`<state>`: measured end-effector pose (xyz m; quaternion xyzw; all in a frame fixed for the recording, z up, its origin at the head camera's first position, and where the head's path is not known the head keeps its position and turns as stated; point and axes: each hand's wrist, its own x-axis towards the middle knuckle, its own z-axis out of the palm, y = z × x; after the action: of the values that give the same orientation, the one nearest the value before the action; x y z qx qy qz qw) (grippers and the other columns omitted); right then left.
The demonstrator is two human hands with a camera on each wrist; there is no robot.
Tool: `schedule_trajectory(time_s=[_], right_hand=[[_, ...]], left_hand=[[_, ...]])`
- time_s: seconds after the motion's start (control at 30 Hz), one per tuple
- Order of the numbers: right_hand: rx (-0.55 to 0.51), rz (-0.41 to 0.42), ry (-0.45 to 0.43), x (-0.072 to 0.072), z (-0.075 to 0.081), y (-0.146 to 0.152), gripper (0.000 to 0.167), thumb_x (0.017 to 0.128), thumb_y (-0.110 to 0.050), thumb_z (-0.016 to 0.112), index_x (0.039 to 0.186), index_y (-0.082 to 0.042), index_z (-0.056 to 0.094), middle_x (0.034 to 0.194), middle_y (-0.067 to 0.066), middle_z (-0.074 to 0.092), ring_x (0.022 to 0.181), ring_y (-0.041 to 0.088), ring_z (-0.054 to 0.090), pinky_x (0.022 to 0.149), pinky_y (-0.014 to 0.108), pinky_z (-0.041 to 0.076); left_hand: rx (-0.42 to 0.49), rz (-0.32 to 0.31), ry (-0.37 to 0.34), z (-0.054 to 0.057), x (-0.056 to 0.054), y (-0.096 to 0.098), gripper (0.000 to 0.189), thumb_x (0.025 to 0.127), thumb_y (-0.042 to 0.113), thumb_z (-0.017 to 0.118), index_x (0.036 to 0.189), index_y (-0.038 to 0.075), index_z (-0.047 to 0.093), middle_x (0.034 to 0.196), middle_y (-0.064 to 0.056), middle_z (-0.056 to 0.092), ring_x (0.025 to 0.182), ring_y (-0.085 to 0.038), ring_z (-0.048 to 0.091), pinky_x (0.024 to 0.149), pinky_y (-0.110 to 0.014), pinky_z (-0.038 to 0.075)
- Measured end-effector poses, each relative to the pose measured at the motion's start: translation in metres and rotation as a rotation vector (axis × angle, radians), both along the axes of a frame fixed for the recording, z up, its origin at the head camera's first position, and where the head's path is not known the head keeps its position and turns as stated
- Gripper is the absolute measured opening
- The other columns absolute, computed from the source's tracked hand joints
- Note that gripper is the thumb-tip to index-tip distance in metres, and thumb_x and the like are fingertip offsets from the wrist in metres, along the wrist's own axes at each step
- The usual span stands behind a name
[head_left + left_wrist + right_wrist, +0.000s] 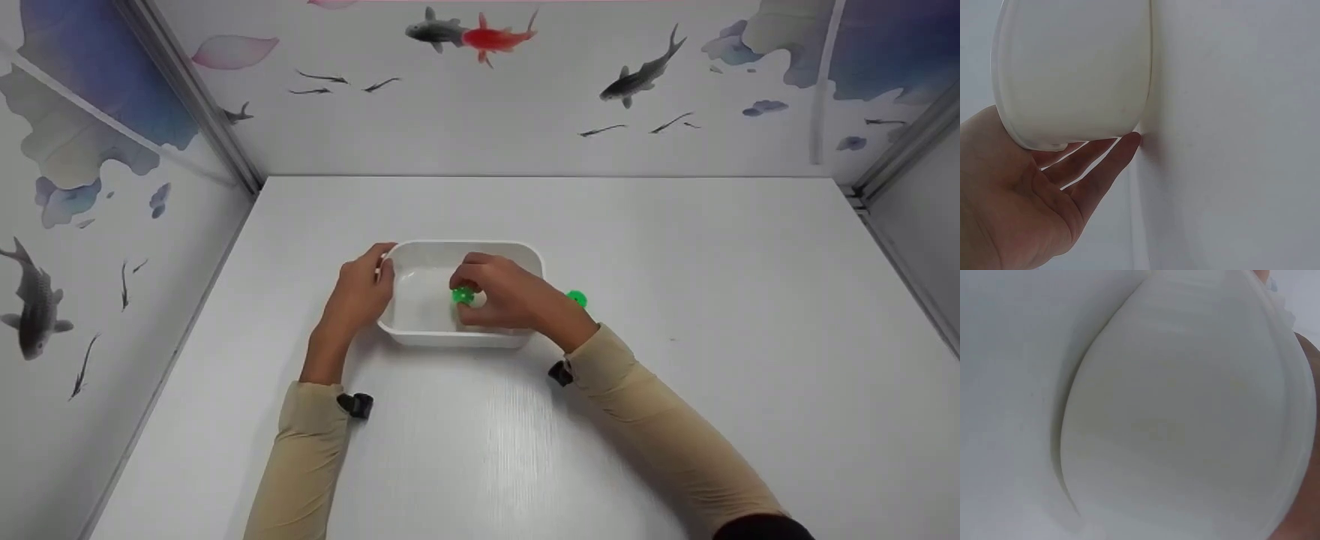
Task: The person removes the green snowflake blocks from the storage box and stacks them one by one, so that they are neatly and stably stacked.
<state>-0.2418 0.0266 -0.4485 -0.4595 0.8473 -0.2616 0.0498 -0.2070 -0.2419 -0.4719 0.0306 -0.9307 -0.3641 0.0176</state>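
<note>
A white plastic box (424, 339) with rounded corners stands on the table. My left hand (365, 289) holds its left end; the thumb lies at the rim and the fingers run down the outer wall, as the left wrist view shows of the fingers (1109, 169). Inside the box's outline, my right hand (504, 292) pinches a small green ball (463, 295) between thumb and fingers. A second green ball (577, 298) lies on the table just right of the box, partly covered by my right wrist. In the right wrist view the box wall (1185, 410) hides most of the hand.
The white table (720, 360) extends around the box. Printed panels with fish close it in at the back (540, 97) and left (112, 247), with another panel at the right. Black wrist devices (356, 406) sit at both sleeves.
</note>
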Motion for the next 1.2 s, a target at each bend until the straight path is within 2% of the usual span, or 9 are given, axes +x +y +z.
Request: schedule_trajectory(time_s=[0.23,0.47,0.73,0.93,1.2], right_hand=[[-0.092,0.028,0.093,0.005,-0.002,0.021,0.022,0.094,-0.015,0.072,0.114,-0.006,0.076,0.106,0.008,0.069,0.094,0.022,0.069,0.087,0.034,0.06],[-0.152,0.022,0.12,0.007,-0.003,0.039,0.017,0.095,-0.012,0.075,0.111,-0.007,0.076,0.107,0.006,0.069,0.093,0.019,0.071,0.087,0.031,0.062],[-0.209,0.024,0.136,0.01,-0.003,0.061,0.015,0.095,-0.011,0.077,0.109,-0.007,0.075,0.105,0.006,0.069,0.09,0.024,0.072,0.083,0.039,0.064],[-0.214,0.011,0.145,0.011,-0.006,0.079,0.016,0.095,-0.012,0.079,0.11,-0.007,0.074,0.105,0.004,0.07,0.089,0.024,0.071,0.081,0.037,0.063],[-0.21,-0.015,0.168,0.014,-0.002,0.099,0.022,0.095,-0.014,0.083,0.114,-0.006,0.075,0.108,0.004,0.07,0.091,0.017,0.068,0.08,0.039,0.064]], left_hand=[[0.008,0.003,-0.01,-0.001,-0.001,-0.001,0.044,0.117,0.028,0.042,0.159,0.016,0.052,0.145,-0.014,0.069,0.129,-0.031,0.069,0.111,-0.052,0.056],[0.01,-0.001,-0.016,-0.001,0.0,-0.002,0.045,0.117,0.028,0.041,0.159,0.016,0.051,0.146,-0.015,0.068,0.128,-0.03,0.068,0.111,-0.052,0.056],[0.024,-0.006,-0.007,0.0,0.0,-0.002,0.045,0.117,0.028,0.042,0.159,0.016,0.052,0.146,-0.014,0.069,0.13,-0.03,0.069,0.111,-0.052,0.056],[0.028,0.006,0.001,0.0,0.0,-0.003,0.043,0.117,0.029,0.043,0.158,0.019,0.054,0.146,-0.012,0.069,0.132,-0.028,0.069,0.112,-0.052,0.056],[0.03,-0.015,-0.001,0.0,0.001,0.002,0.043,0.117,0.027,0.042,0.158,0.016,0.053,0.145,-0.013,0.069,0.129,-0.029,0.069,0.112,-0.052,0.056]])
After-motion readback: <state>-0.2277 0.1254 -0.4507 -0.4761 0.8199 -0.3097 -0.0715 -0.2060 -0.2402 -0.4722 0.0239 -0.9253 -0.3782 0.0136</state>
